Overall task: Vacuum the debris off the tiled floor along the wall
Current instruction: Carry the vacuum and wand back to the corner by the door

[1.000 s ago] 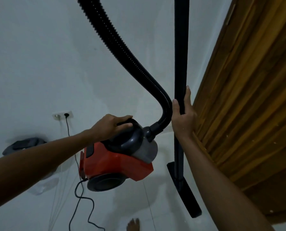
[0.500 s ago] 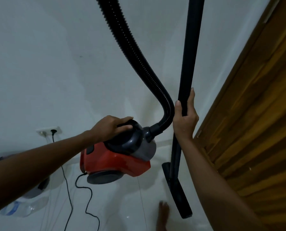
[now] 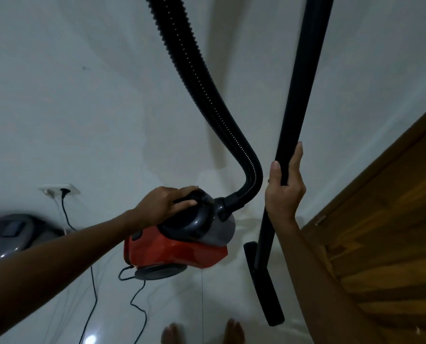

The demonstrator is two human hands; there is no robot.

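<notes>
One head view (worn) looks forward and down, close over the floor (image 3: 182,306).

A white wall socket (image 3: 58,189) sits low on the wall. Below it and to its left rests a grey rounded appliance (image 3: 13,234). Far to the socket's right stands a wooden door (image 3: 385,244).

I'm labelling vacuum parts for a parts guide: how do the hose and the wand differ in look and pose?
The hose is ribbed and bends in a curve down into the red vacuum body; the wand is smooth, straight and rigid. The wand is gripped by the right hand and ends in a floor nozzle; the hose is not held. The left hand rests on the body. Both are black.
</notes>
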